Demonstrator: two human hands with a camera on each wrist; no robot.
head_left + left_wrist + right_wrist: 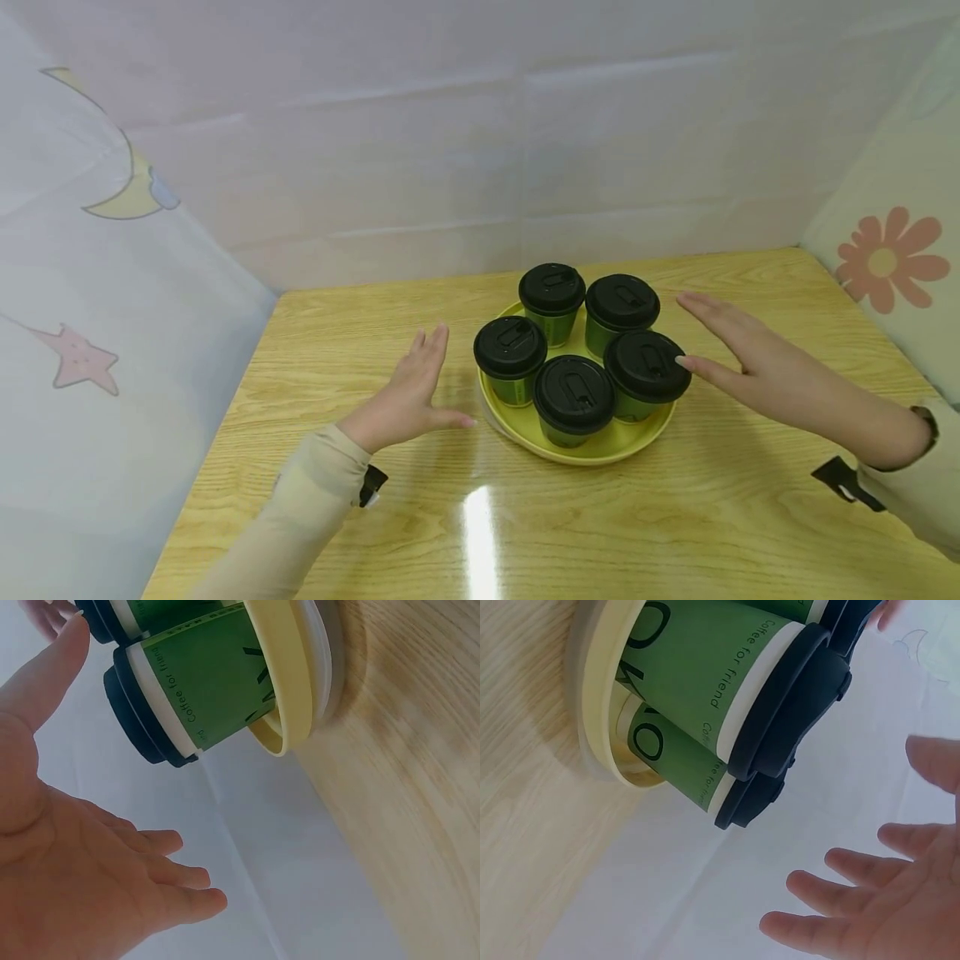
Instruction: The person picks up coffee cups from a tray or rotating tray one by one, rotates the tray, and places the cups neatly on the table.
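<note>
Several green paper coffee cups with black lids stand together on a round yellow tray (551, 452) on the table. My left hand (408, 392) is held to the left of the tray, fingers extended and thumb toward it, apart from the nearest coffee cup (513, 390). On the other side, my right hand (757, 367) hovers with straight fingers; its thumb tip appears close to the lid of the right-hand coffee cup (647, 367). The right wrist view shows a gap between the hand and the coffee cup (705, 667). Neither hand holds anything.
The wooden table (322, 358) reaches back to a pale cloth wall (375, 167). Side cloths carry a moon, a pink star (84, 358) and a red flower (888, 262). A bright light reflection lies on the tabletop in front of the tray.
</note>
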